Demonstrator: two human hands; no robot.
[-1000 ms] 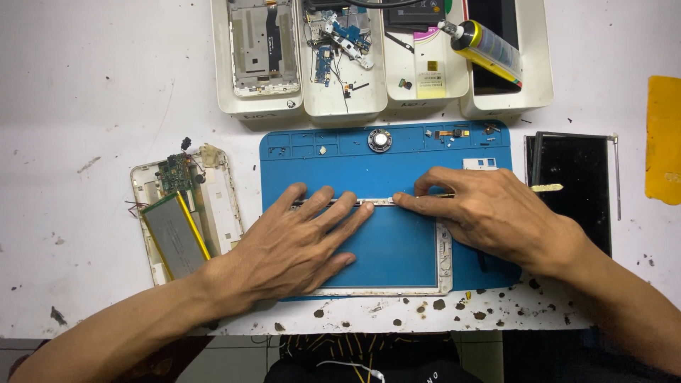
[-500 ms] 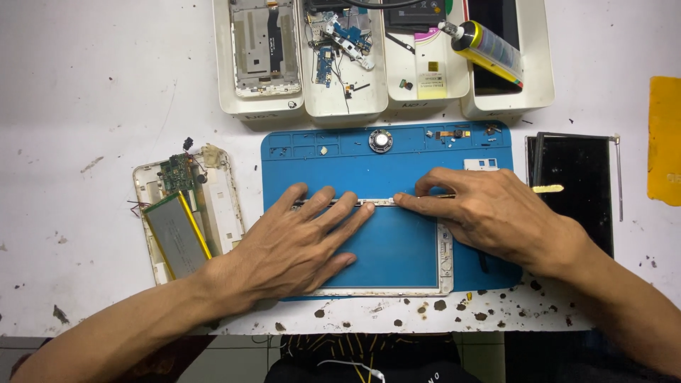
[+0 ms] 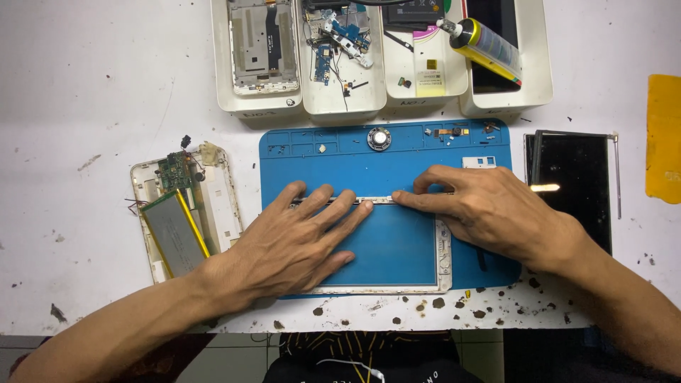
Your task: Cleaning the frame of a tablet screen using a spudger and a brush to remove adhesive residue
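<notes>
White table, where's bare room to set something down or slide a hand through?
Widest bare patch: the white table upper left, bordered by the trays and the opened tablet back. A narrower strip runs between dark screen panel and yellow sheet. Crowded: the blue mat, where left hand and right hand press the frame.

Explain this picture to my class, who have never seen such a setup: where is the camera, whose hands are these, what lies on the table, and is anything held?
The camera sits on a person's head and looks down at a white table. Both hands are that person's own. The left hand and right hand press flat on a thin white tablet frame lying on a blue work mat; neither hand grips anything, the fingertips just rest along the frame's top edge. To the left lies an opened tablet back showing a grey battery and a green circuit board. To the right is a black screen panel. Along the top stand white trays of small parts, one with a yellow bottle.
</notes>
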